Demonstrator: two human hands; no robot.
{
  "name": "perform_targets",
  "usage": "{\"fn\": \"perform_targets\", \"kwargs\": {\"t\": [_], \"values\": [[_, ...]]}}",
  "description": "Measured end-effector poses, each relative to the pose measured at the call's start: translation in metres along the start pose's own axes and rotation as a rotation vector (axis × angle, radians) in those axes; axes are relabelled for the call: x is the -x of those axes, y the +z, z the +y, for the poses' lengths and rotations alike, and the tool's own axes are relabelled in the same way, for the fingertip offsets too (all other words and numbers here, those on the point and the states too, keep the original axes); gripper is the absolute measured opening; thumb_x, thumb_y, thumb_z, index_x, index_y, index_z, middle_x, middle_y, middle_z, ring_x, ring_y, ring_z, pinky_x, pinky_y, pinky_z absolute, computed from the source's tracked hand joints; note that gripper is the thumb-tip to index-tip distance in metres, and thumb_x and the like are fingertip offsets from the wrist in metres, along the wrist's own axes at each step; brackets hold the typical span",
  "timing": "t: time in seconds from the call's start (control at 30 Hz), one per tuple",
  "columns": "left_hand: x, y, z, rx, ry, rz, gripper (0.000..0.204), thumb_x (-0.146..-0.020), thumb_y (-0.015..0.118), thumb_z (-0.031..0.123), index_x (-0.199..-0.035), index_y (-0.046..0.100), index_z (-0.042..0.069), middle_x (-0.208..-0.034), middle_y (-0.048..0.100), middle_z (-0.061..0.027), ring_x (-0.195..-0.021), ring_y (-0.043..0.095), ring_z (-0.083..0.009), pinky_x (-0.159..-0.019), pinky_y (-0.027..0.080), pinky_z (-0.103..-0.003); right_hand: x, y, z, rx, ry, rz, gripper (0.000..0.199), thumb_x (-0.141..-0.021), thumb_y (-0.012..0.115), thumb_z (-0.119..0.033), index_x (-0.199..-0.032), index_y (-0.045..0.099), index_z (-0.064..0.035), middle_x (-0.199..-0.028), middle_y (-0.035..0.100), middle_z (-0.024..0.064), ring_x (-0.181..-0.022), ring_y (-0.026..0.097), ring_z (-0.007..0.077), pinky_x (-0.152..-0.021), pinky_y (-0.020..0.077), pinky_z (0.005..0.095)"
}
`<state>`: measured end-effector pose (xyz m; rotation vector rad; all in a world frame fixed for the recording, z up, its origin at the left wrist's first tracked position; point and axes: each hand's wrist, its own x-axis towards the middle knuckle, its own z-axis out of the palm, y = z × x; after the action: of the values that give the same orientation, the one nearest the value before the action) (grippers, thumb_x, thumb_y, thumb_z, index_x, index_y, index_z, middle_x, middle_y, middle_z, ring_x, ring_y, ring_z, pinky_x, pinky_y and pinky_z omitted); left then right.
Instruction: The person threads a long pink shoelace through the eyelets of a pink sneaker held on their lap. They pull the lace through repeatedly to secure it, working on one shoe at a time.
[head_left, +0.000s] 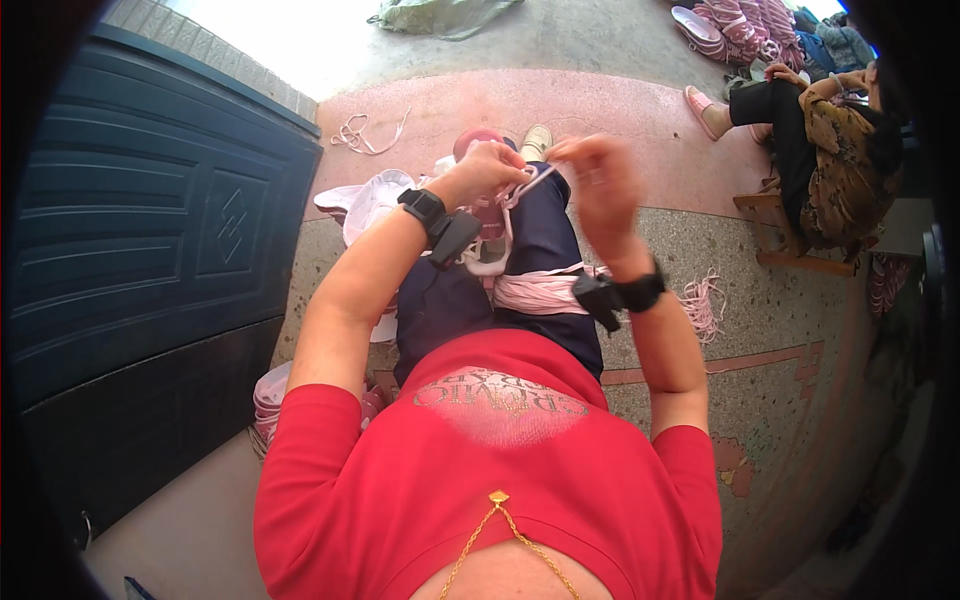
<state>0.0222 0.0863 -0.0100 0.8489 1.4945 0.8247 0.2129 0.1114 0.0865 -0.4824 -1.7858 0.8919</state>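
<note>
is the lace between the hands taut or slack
Taut: the lace runs straight from the left hand to the right hand.

head cam | torso: red short-slv tee (500, 500), pale print on chest, gold chain w/ small diamond-shaped pendant (498, 497) at neckline | legs: dark navy trousers (540, 240) | feet: pale shoe tip (537, 140) | L wrist: black band w/ black box unit (437, 220) | R wrist: same type black band + unit (622, 297) | forearms bare, no gloves
</note>
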Motion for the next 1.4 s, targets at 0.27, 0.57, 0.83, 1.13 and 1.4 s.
{"fn": "perform_targets", "kwargs": {"t": [0.27,0.57,0.83,1.13,1.4], "values": [[0.005,0.015,0.003,-0.687,0.171,0.096,0.02,-0.084,0.052,0.007,-0.099,0.062,-0.002,-0.074,0.065,-0.0157,-0.053,0.062,-0.0231,-0.048,0.049,-0.035,-0.094,-0.147,-0.083,-0.31,-0.191,0.298,0.017,-0.092,0.057,-0.017,-0.09,0.061,-0.0001,-0.076,0.061,0.0124,-0.077,0.061,0.024,-0.095,0.0452,0.054],[0.047,-0.042,-0.041,-0.677,0.124,0.186,0.029,-0.09,0.048,0.008,-0.118,0.051,0.001,-0.079,0.066,-0.0147,-0.054,0.06,-0.0213,-0.05,0.047,-0.036,-0.085,-0.229,-0.052,-0.577,-0.082,0.521,0.013,-0.087,0.059,-0.007,-0.078,0.064,0.0001,-0.076,0.062,0.0108,-0.08,0.061,0.0242,-0.097,0.0469,0.0485],[0.051,-0.05,-0.031,-0.576,0.116,0.039,0.035,-0.086,0.055,0.011,-0.12,0.051,0.002,-0.07,0.059,-0.0062,-0.048,0.05,-0.0119,-0.045,0.041,-0.03,-0.07,-0.147,-0.03,-0.638,0.357,0.377,0.018,-0.095,0.053,-0.018,-0.081,0.052,-0.0066,-0.062,0.041,-0.0016,-0.054,0.036,0.0066,-0.046,0.0295,0.0206],[0.068,-0.062,-0.016,-0.147,-0.126,-0.057,0.038,-0.087,0.06,0.018,-0.121,0.051,0.004,-0.064,0.05,0.0023,-0.046,0.04,-0.0048,-0.038,0.03,-0.02,0.095,0.087,0.078,0.116,0.641,-0.617,0.022,-0.084,0.059,-0.017,-0.099,0.067,-0.0038,-0.077,0.064,0.0194,-0.069,0.065,0.0264,-0.064,0.0511,0.0358],[0.075,-0.078,-0.021,-0.045,-0.133,-0.053,0.04,-0.088,0.06,0.019,-0.123,0.048,0.003,-0.062,0.047,0.0044,-0.046,0.041,-0.003,-0.037,0.029,-0.018,0.098,0.118,0.067,0.671,0.319,-0.653,0.017,-0.082,0.054,-0.012,-0.093,0.059,0.0001,-0.067,0.064,0.0157,-0.063,0.066,0.0317,-0.057,0.0524,0.0414]]}}
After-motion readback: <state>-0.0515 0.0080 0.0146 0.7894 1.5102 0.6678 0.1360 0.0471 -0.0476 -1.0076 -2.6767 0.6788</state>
